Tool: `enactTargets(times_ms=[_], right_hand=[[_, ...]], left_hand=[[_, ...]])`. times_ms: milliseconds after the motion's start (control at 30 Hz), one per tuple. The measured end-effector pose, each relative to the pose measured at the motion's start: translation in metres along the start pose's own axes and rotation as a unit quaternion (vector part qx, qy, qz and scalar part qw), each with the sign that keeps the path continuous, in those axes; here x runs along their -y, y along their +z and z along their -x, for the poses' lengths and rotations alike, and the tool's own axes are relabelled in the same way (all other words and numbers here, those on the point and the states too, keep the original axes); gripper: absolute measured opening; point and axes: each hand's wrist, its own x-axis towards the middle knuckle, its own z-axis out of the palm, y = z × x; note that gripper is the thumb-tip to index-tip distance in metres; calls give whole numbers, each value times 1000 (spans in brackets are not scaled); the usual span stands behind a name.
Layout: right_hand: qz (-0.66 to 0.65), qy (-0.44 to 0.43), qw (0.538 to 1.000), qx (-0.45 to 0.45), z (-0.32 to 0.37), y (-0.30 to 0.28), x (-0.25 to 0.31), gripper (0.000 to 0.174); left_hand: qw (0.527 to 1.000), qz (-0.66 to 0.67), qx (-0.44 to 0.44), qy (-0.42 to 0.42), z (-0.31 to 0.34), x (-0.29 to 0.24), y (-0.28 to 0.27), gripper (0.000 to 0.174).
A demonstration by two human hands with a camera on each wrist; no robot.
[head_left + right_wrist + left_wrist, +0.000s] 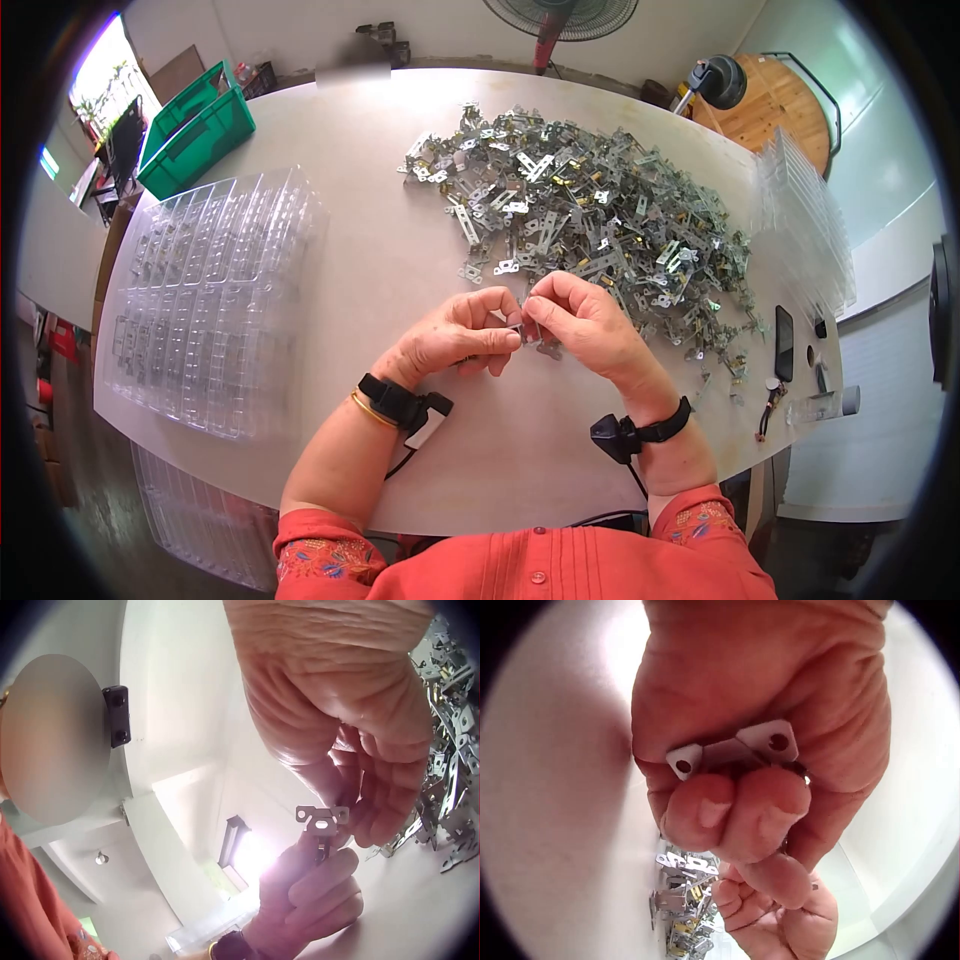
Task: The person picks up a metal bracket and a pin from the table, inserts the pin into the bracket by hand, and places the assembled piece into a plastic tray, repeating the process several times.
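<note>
Curled fingers of the left hand (pixel 455 335) (pixel 757 697) grip a small metal bracket (pixel 721 752) against the palm; its two flat ends with round holes stick out above the fingertips. In the right wrist view a bracket's winged end (pixel 322 821) stands up from the left hand (pixel 311 900). The right hand (pixel 590 325) (pixel 345 712) meets it, thumb and index fingertips pinched together at the metal piece. How far the piece runs between the fingers is hidden. Just beyond both hands lies a large heap of metal brackets (pixel 600 200).
Stacked clear plastic trays (pixel 215 300) stand at the left, a green crate (pixel 195 130) behind them. More clear trays (pixel 805 225) lean at the right edge. A phone (pixel 784 343) and a clear bottle (pixel 820 405) lie at the right. A fan (pixel 560 15) stands beyond the table.
</note>
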Motion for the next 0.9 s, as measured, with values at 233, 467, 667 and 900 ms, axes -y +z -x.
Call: enactTargets(times_ms=[233,467,667,900], right_hand=[[90,-137,982,-91,5,-2,9,7],[248,-279,927,-28,7,2,19,6],[285,-295,912,-13,5,7,15,5],[195,-267,942,-53,3,8,7,4]], left_hand=[[989,94,-101,47,-1,-2,-1,16],[983,145,-94,67,-2,0,-6,13],[987,139,-71,48,0,-3,-5,18],[969,235,27,68,-7,8,-15,45]])
